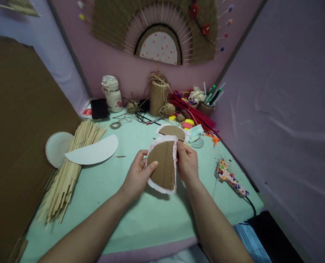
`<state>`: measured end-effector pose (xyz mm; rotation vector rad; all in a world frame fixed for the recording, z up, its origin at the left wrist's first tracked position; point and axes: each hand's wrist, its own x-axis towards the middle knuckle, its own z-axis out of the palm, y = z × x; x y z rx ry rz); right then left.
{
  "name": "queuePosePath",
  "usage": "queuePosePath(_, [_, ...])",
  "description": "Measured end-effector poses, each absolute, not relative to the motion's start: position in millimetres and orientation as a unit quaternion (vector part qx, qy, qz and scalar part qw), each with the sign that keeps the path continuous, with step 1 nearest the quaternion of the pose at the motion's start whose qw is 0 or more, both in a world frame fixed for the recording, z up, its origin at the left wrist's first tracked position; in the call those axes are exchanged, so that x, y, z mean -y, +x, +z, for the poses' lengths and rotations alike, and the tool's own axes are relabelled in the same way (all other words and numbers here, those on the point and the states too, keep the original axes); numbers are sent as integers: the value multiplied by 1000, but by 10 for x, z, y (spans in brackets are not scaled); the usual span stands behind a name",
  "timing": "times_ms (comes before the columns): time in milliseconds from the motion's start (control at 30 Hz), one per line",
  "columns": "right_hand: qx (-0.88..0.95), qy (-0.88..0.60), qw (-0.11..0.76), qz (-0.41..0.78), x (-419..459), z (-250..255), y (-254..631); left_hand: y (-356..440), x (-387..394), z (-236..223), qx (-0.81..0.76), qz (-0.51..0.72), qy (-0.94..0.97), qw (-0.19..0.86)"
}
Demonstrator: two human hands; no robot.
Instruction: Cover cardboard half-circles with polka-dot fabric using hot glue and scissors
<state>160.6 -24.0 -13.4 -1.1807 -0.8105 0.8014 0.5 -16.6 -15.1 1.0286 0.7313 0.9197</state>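
Between my hands, above the table, is a cardboard half-circle (pixel 162 166) with white, pink-tinged fabric showing around its edge. Its straight side faces right and its bare brown face is turned up. My left hand (pixel 140 170) grips the curved side, thumb lying on the cardboard and fingers underneath. At the top of the straight edge, my right hand (pixel 186 160) pinches the fabric border; its fingertips are partly hidden. Just behind lies a second cardboard half-circle (pixel 171 132) with a similar white border, partly covered by the held one.
A patterned glue gun (pixel 230 177) lies at right, its cord running off the edge. Bamboo sticks (pixel 66 175), a white paper half-circle (pixel 93 150) and a paper plate (pixel 58 149) are at left. Behind stand a bottle (pixel 112 94), twine roll (pixel 159 96) and pen cup (pixel 207 107).
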Motion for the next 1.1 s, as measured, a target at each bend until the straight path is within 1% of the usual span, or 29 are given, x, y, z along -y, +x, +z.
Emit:
queuePosePath(133, [376,-548,681,308,278,-84,1599,11,187,-142,-358,421,493,672])
queuePosePath(233, [368,-548,682,315,272,-78,1603,23,188,-135,-359,424,483,677])
queuePosePath(333, [351,-516,675,394,238,-88,1617,24,157,-116,-335,436,419,723])
queuePosePath(433, [339,-475,650,486,222,-84,1597,8,110,-87,-314,454,353,755])
queuePosePath(533, [329,-465,626,533,249,-81,1518,-1,85,-78,-304,463,320,769])
queuePosePath(633, [309,-469,618,551,285,-103,1419,10,91,-95,-297,468,312,771])
queuePosePath(867, [296,-505,626,515,306,-210,1346,46,107,-114,-315,492,316,747])
queuePosePath(1100, [365,-553,625,413,334,-196,1369,74,138,-154,-333,526,341,705])
